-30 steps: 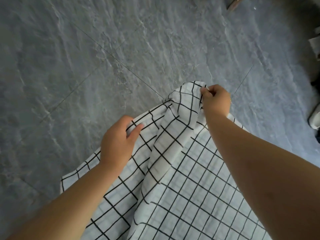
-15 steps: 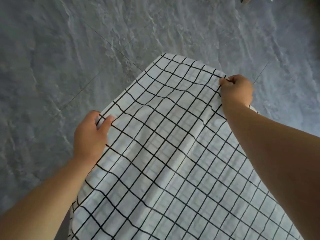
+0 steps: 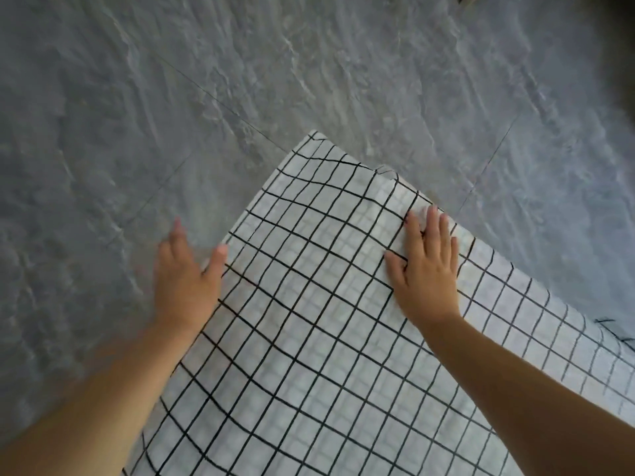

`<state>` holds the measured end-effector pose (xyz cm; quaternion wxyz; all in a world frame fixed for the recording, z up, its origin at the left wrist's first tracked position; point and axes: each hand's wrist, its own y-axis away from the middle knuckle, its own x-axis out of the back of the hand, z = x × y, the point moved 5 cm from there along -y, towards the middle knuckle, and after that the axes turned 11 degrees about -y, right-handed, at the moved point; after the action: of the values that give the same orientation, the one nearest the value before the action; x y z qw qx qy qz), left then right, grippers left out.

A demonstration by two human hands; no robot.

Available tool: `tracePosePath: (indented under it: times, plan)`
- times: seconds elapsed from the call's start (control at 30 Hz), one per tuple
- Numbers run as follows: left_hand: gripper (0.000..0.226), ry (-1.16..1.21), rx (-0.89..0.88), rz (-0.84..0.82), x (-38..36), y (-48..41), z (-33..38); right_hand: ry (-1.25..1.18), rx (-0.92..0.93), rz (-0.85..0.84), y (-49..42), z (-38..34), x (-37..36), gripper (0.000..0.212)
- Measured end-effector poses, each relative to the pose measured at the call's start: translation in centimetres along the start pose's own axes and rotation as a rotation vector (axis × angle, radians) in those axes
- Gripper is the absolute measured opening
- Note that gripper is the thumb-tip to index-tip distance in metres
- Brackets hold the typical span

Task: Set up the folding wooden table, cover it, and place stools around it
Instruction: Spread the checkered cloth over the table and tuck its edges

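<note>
Smooth the checked cloth (image 3: 326, 338), spread flat above the grey floor (image 3: 206, 80), table beneath hidden. Press lightly with the right hand (image 3: 427, 269), laid flat near its far edge, fingers straight; sweep the left hand (image 3: 185, 280), open and empty at the left edge, outward for even overhang

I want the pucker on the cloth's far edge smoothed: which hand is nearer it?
Right. The right hand lies flat on the cloth, fingertips just short of the pucker; the left hand is at the cloth's left edge, farther off.
</note>
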<state>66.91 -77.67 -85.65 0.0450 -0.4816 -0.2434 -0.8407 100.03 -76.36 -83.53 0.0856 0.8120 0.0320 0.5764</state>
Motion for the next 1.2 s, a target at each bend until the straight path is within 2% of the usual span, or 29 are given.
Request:
tracePosePath:
  times: [0.07,0.17,0.23,0.33,0.4,0.5,0.8,0.93,1.03,1.13,1.2]
  plan:
    - [0.074,-0.157,-0.332,-0.037,-1.0,2.8,3.2,-0.047,-0.052,0.084,0.2,-0.5,0.3,0.069]
    - [0.069,-0.378,-0.896,0.022,-3.1,8.7,7.4,-0.086,-0.086,0.131,1.3,-1.2,0.2,0.065]
    - [0.067,-0.440,-1.122,0.036,-4.6,12.0,8.7,-0.102,-0.063,0.208,3.0,-1.8,0.3,0.060]
    - [0.062,-0.498,-1.272,0.035,-6.0,15.0,8.4,-0.204,-0.091,0.374,6.3,-2.2,0.9,0.049]
    - [0.051,-0.506,-1.324,-0.002,-6.4,16.3,7.2,-0.222,-0.151,0.443,9.0,-1.8,0.8,0.040]
    - [0.036,-0.546,-1.360,-0.049,-6.2,17.9,4.9,-0.215,-0.258,0.413,14.2,-0.4,-0.2,0.029]
    - [0.026,-0.530,-1.360,-0.121,-4.5,24.3,-0.8,-0.262,-0.472,0.248,33.6,0.9,-2.9,0.029]
    - [0.027,-0.549,-1.290,-0.151,-3.9,26.6,-5.1,-0.240,-0.475,0.262,41.8,1.0,-3.7,0.032]
    - [0.033,-0.633,-1.217,-0.135,-3.4,27.6,-8.1,-0.218,-0.427,0.278,46.6,2.0,-4.1,0.025]
    - [0.040,-0.718,-1.213,-0.098,-3.9,28.9,-9.9,-0.140,-0.361,0.182,50.3,3.4,-4.8,0.042]
    - [0.038,-0.726,-1.202,-0.028,-4.1,29.1,-10.4,-0.076,-0.306,0.125,51.9,4.1,-5.4,0.050]
